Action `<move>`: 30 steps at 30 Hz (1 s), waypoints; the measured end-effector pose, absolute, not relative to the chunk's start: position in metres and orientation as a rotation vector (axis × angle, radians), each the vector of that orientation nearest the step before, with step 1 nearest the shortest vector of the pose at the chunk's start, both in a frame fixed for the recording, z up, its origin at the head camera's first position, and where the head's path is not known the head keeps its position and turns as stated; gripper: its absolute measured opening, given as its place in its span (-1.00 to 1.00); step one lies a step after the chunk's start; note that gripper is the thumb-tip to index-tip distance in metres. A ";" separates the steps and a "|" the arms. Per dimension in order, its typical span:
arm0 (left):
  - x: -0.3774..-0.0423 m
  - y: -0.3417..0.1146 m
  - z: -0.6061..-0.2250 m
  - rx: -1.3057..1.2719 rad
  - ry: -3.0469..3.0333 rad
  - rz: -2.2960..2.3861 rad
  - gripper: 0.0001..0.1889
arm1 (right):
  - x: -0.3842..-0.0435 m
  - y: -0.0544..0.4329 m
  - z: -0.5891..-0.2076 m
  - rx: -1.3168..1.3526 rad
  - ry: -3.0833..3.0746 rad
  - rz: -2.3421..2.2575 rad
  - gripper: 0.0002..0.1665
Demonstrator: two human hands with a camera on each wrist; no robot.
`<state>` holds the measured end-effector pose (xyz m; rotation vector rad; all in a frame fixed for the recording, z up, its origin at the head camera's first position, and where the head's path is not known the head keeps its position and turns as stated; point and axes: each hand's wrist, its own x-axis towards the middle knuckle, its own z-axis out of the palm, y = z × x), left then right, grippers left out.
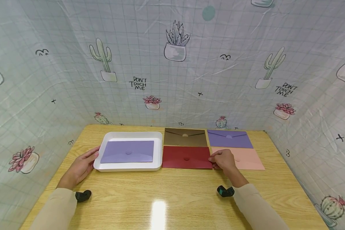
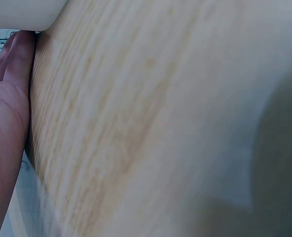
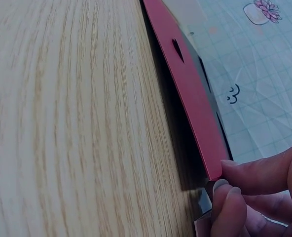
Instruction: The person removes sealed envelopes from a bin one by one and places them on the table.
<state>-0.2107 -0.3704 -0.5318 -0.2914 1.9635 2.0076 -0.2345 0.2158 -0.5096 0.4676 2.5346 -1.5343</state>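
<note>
My left hand (image 1: 81, 166) rests against the left side of a white tray (image 1: 158, 150), its fingers fairly straight. A purple envelope (image 1: 127, 151) lies flat inside that tray. In the left wrist view, the fingers (image 2: 18, 57) reach along beneath the pale tray corner (image 2: 25, 15). With thumb and fingertips, my right hand (image 1: 225, 159) pinches the right edge of a red envelope (image 1: 187, 156). The right wrist view shows the red envelope's (image 3: 193, 103) near edge a little above the table, the thumb on top and fingertips below.
Behind the red envelope lies a brown envelope (image 1: 185, 137). Farther right are another purple envelope (image 1: 230, 139) and a pink envelope (image 1: 250, 158), partly behind my right hand. A patterned sheet (image 1: 201, 76) rises behind the wooden table (image 1: 126, 198) and along both sides.
</note>
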 end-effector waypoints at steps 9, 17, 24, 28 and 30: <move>-0.211 -0.370 -0.532 -0.291 1.956 2.012 -0.15 | -0.235 0.215 -0.510 0.471 2.532 -1.530 -0.90; -0.212 -0.371 -0.533 -0.295 1.951 2.020 -0.17 | -0.236 0.215 -0.510 0.458 2.553 -1.516 -0.91; -0.212 -0.371 -0.533 -0.299 1.935 2.029 -0.16 | -0.237 0.218 -0.511 0.457 2.573 -1.502 -0.89; -0.212 -0.371 -0.533 -0.296 1.920 2.045 -0.18 | -0.238 0.219 -0.511 0.470 2.591 -1.500 -0.89; -0.212 -0.371 -0.533 -0.296 1.915 2.053 -0.18 | -0.239 0.219 -0.510 0.471 2.594 -1.512 -0.89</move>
